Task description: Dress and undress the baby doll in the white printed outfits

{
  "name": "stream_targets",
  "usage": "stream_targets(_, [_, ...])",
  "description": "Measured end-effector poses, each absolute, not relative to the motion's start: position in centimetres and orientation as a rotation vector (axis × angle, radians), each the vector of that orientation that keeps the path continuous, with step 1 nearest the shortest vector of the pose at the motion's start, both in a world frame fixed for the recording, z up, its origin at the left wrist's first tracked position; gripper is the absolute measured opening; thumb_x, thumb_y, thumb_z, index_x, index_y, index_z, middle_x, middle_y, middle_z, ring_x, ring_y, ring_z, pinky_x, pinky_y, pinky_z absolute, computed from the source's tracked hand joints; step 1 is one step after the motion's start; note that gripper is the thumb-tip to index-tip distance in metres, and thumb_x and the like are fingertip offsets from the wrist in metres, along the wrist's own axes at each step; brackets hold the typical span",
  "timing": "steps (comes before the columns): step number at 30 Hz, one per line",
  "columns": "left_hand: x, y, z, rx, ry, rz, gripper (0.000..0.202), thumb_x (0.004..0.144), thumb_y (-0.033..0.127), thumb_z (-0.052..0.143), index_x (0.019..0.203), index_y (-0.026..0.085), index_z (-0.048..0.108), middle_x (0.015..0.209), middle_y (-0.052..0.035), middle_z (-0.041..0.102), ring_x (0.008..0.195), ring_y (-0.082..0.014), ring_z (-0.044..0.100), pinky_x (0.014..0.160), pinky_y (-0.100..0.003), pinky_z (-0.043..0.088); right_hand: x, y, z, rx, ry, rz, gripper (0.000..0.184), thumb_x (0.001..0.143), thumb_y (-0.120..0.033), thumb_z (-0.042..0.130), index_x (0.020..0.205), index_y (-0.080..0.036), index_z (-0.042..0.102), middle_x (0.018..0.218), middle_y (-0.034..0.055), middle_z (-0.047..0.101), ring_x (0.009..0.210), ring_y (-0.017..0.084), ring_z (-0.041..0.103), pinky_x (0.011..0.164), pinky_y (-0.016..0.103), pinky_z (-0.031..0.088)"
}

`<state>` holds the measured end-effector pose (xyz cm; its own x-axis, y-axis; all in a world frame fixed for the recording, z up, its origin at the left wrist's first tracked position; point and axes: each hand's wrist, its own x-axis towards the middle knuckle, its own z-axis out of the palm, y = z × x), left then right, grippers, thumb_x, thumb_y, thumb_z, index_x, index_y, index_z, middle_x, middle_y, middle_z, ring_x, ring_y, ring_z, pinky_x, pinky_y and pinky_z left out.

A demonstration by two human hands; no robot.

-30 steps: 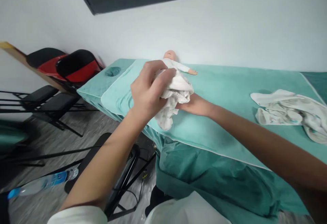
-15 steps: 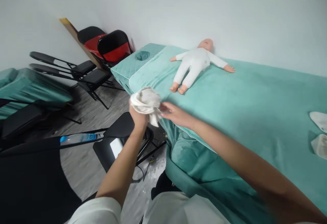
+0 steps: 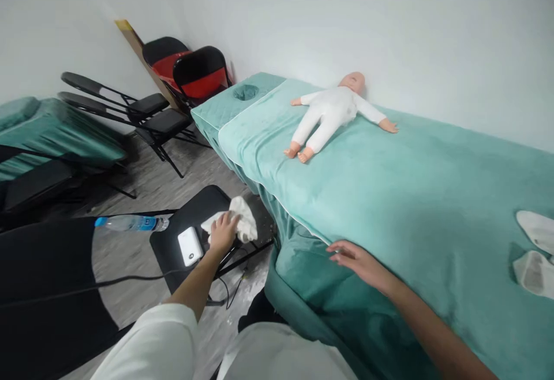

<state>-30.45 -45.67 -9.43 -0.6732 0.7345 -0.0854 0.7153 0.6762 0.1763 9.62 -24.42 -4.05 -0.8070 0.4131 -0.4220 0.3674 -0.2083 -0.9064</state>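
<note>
My left hand (image 3: 221, 231) is closed on a bunched white cloth (image 3: 241, 225) and rests it on the black seat of a chair (image 3: 173, 240) beside the bed. A white power bank (image 3: 190, 245) lies on that seat just left of the hand. My right hand (image 3: 352, 257) hovers with fingers stretched out over the near edge of the teal bed cover (image 3: 389, 195), holding nothing. A baby doll (image 3: 331, 111) in a white suit lies on its back at the far side of the bed, arms spread.
More white clothes (image 3: 534, 247) lie at the bed's right edge. Folding chairs (image 3: 142, 111) and red-and-black chairs (image 3: 190, 74) stand by the wall at left. A water bottle (image 3: 130, 223) lies low at left. Another teal-covered bed (image 3: 52, 137) stands far left.
My left hand pulled the white cloth off the doll, carried it left and down off the bed, and set it on the black chair seat. My right hand drew back to the bed's near edge.
</note>
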Motion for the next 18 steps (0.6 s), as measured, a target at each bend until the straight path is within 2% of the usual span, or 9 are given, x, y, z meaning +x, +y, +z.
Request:
stream_targets(3, [-30.2,-48.9,-13.2,1.209,2.738,-0.232,0.061,0.090,0.005,0.037,0.146,0.022,0.053,0.162,-0.0146,0.039,0.150,-0.0344,0.030,0.119,-0.059,0.028,13.0,-25.5,-5.0,-1.056,-1.828,2.269,0.059,0.080,-0.071,0.067,0.113,-0.022,0.065,0.128,0.0133,0.066,0.114,0.031,0.067,0.106,0.050,0.047])
stream_targets(6, [-30.4,-50.5,-15.1,1.135,2.814,-0.382,0.067,0.090,0.005,0.036,0.154,0.025,0.043,0.167,-0.0134,0.029,0.153,-0.0348,0.027,0.118,-0.060,0.031,15.5,-26.8,-5.9,-1.142,-1.712,2.257,0.062,0.079,-0.075,0.066,0.110,-0.022,0.067,0.126,0.0131,0.067,0.112,0.030,0.067,0.100,0.046,0.050])
stream_targets(10, [-29.2,-49.3,-15.6,1.109,2.884,-0.484,0.065,0.091,0.010,0.039,0.154,0.026,0.043,0.169,-0.0159,0.024,0.155,-0.0366,0.024,0.116,-0.067,0.028,18.2,-28.9,-7.5,-1.257,-1.495,2.223,0.062,0.077,-0.077,0.067,0.105,-0.022,0.068,0.122,0.0124,0.069,0.109,0.029,0.068,0.096,0.044,0.051])
stream_targets(13, [-28.2,-47.9,-15.7,1.189,2.851,-0.508,0.068,0.091,0.008,0.038,0.155,0.029,0.041,0.171,-0.0136,0.020,0.158,-0.0327,0.019,0.117,-0.068,0.025,20.0,-30.5,-8.5,-1.295,-1.368,2.213,0.062,0.077,-0.076,0.068,0.105,-0.022,0.068,0.122,0.0124,0.070,0.108,0.029,0.068,0.096,0.044,0.052])
stream_targets(18, [-28.6,-47.2,-15.9,1.109,2.858,-0.369,0.067,0.087,0.010,0.046,0.151,0.032,0.046,0.168,-0.0137,0.028,0.157,-0.0338,0.022,0.115,-0.072,0.027,23.1,-31.4,-8.2,-1.258,-1.377,2.166,0.058,0.080,-0.075,0.066,0.106,-0.023,0.070,0.123,0.0119,0.070,0.111,0.030,0.068,0.098,0.045,0.053])
